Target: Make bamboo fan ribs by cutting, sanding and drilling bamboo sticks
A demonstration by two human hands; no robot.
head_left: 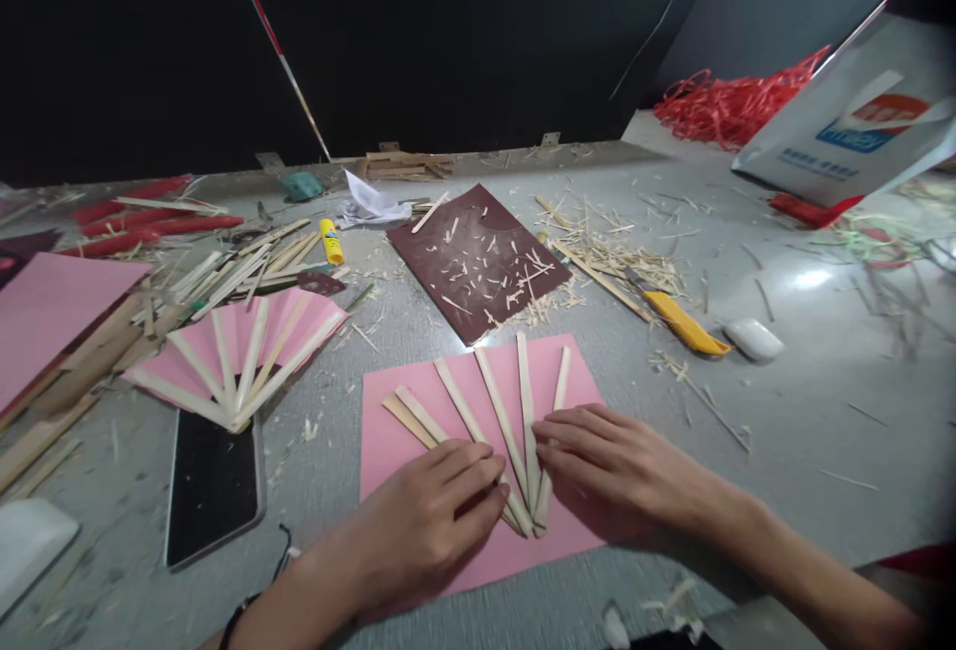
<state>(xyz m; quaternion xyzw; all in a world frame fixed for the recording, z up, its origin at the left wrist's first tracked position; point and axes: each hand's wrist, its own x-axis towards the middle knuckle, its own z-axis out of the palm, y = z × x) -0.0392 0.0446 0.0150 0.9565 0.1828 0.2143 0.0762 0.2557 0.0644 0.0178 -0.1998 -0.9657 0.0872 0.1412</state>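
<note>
Thin bamboo strips [499, 409] are spread like a fan on a pink paper sheet [478, 575]. Their lower ends meet near the sheet's front. My left hand [433, 511] lies over the left strips, fingers bent and closed on them. From the other side, my right hand [604, 456] has its fingers together on the rightmost strip [562, 379], its thumb mostly hidden. Both palms hang low over the paper. To the left, a pink folded paper fan [284, 331] with bamboo ribs rests partly on a dark-screened phone [213, 491].
A brown board [478, 262] with shavings lies behind the sheet. A yellow utility knife [683, 322] and white mouse-like object [754, 339] are at right. Back left are a glue stick [331, 242] and loose strips [246, 267]. A white bag [843, 122] stands back right.
</note>
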